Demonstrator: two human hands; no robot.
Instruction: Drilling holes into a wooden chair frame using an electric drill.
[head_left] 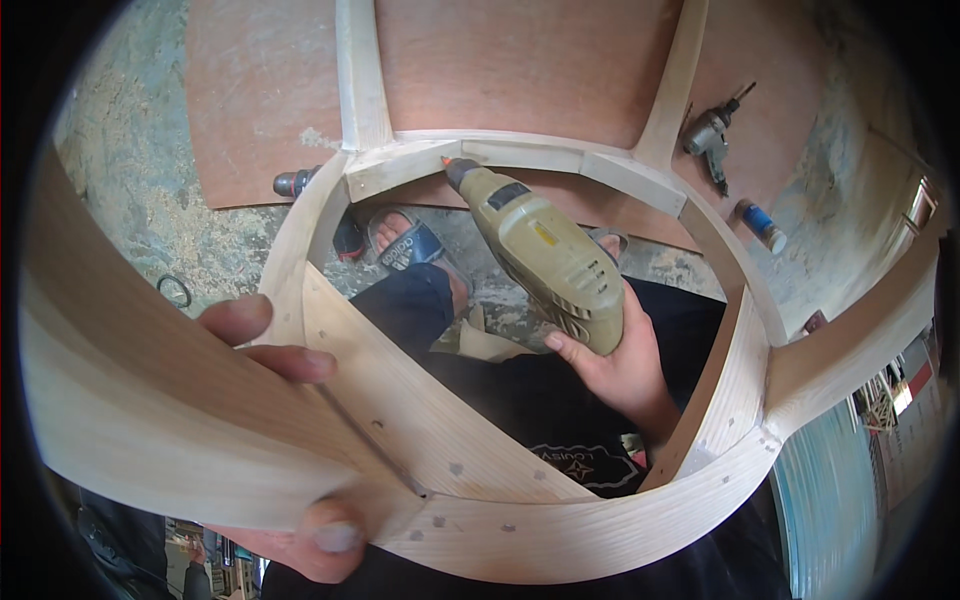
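Two hands are in my head view, and both of them are occupied. With the right hand (625, 365) I have the khaki power drill (550, 250) by its rear end; the thumb lies on the near side of the body, but the other fingers are hidden behind it, so I cannot tell how they sit at the trigger. The left hand (285, 548) is bent around the curved leg (170, 400) of the round wooden frame (560, 540), two fingertips over one edge and the thumb at the other, so they are only as wide apart as the wood.

The important relation is this: the drill's long axis runs from the right hand forward and to the left, through the ring's opening, and its orange tip (447, 161) is at the inner block (405, 168) on the far side, close to a seam. I cannot tell if they touch. The right hand is nearer to this place.
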